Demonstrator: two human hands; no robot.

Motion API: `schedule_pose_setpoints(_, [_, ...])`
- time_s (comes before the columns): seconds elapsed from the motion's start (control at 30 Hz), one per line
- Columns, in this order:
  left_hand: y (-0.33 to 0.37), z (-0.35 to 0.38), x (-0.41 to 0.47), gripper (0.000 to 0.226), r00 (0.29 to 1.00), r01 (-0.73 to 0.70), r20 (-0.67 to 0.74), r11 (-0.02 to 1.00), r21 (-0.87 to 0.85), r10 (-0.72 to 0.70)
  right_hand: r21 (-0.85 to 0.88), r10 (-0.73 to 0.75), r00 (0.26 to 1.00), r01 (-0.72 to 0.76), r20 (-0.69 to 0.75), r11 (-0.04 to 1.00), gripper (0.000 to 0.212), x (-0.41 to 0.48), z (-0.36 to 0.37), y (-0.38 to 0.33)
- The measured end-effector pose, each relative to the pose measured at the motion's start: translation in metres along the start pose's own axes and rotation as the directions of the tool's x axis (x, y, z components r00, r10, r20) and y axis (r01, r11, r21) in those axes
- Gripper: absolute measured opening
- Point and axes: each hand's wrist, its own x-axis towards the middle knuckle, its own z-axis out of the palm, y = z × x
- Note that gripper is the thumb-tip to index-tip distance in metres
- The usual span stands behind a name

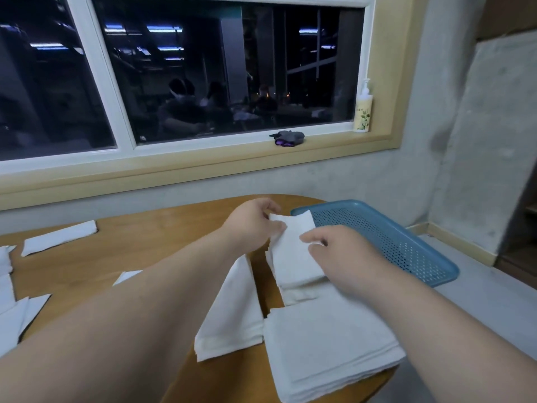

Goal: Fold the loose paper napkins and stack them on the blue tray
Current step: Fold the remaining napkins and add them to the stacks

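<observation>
Beside the blue tray (406, 245), left hand (252, 222) and right hand (345, 253) pinch napkin (292, 248); stacks (328, 344) nearby.

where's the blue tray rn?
Head view, right of centre: the blue tray sits at the wooden table's far right edge, just beyond the right hand and the napkin it holds.
</observation>
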Motion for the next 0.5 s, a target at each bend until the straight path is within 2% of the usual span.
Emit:
schedule_pose_setpoints(0.23, [-0.011, 0.019, 0.003, 0.029, 0.998, 0.012, 0.064, 0.999, 0.046, -0.015, -0.105, 0.029, 0.998, -0.024, 0.048, 0.994, 0.026, 0.002, -0.001, 0.013])
schedule_pose_setpoints(0.3, [-0.012, 0.022, 0.002, 0.029, 0.998, 0.015, 0.063, 0.998, 0.056, -0.019, -0.183, 0.040, 0.997, -0.027, 0.067, 0.983, 0.023, -0.002, -0.001, 0.013])
schedule_pose_setpoints(0.5, [-0.015, 0.027, -0.003, 0.039, 0.995, 0.013, 0.096, 0.989, 0.148, -0.027, -0.341, 0.025, 0.993, 0.016, 0.115, 0.940, 0.033, -0.009, 0.000, 0.015])
